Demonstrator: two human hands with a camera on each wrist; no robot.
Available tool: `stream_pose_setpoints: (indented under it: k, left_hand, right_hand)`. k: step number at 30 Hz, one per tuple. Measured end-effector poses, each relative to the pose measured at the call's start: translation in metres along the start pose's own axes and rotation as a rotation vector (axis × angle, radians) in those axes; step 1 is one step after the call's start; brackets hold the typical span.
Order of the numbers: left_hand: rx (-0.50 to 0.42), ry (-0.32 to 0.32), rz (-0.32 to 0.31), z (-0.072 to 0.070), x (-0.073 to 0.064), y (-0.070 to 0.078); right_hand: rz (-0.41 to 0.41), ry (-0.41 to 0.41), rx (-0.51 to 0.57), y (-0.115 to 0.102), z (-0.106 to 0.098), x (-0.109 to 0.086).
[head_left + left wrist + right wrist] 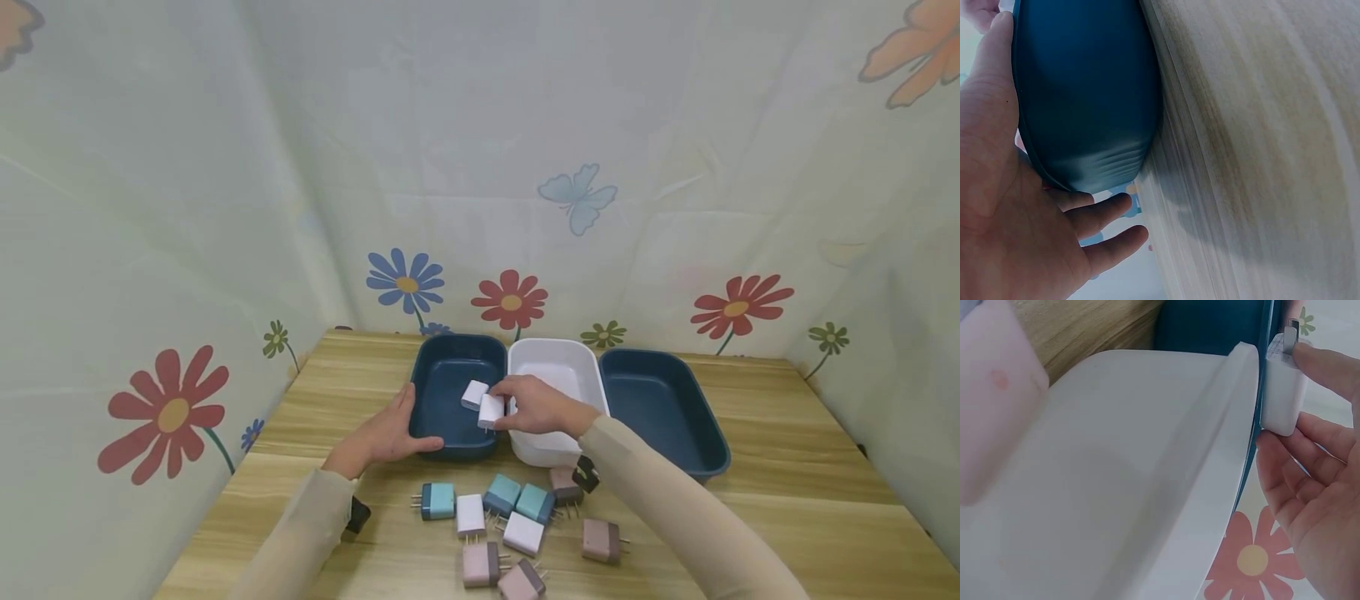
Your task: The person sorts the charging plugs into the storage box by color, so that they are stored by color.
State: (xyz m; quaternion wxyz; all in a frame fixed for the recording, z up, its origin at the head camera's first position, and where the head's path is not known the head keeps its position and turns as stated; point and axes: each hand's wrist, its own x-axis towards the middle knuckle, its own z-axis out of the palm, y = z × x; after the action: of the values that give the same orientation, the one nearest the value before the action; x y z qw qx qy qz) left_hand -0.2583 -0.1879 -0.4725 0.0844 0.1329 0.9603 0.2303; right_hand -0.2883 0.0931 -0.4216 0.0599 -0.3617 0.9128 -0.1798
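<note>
My right hand (542,406) pinches a white charger plug (491,412) between thumb and fingers, over the right side of the left dark blue bin (457,452). In the right wrist view its prongs face up by the thumb, and the charger (1282,397) overlaps the bin's rim. Another white charger (474,394) shows just left of the held one, within the bin's outline. My left hand (386,429) spans the bin's near left corner, thumb along the near rim. In the left wrist view its fingers (1107,211) extend loosely past the bin's side wall.
A white bin (558,350) and another dark blue bin (652,362) stand in a row to the right. Several teal (438,502), white (470,515) and pink (600,541) chargers lie on the wooden table (810,483) before them. A flowered curtain (480,150) hangs behind.
</note>
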Motion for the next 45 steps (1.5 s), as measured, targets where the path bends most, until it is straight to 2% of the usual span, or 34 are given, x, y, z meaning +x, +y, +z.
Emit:
stream_pose_setpoints:
  k: [13, 21, 30, 35, 39, 45]
  left_hand:
    - [0.004, -0.001, 0.001, 0.002, 0.000, 0.000]
    - [0.000, -0.008, -0.010, 0.002, -0.003, 0.003]
    - [0.001, -0.012, -0.016, 0.001, -0.004, 0.005]
    - [0.009, -0.014, -0.019, 0.001, -0.005, 0.005]
    - [-0.002, -0.012, -0.017, 0.001, -0.006, 0.006]
    - [0.007, -0.004, -0.021, 0.001, -0.006, 0.005]
  right_hand:
    - [0.042, -0.068, -0.046, -0.001, 0.003, 0.009]
    - [0.049, -0.111, -0.037, -0.002, 0.001, 0.012]
    - [0.029, -0.114, -0.024, 0.002, 0.003, 0.012]
    - [0.034, -0.110, 0.025, 0.001, 0.002, 0.007]
    - [-0.005, -0.087, 0.031, 0.001, 0.000, 0.001]
    - [-0.088, -0.063, -0.039, -0.002, -0.002, -0.014]
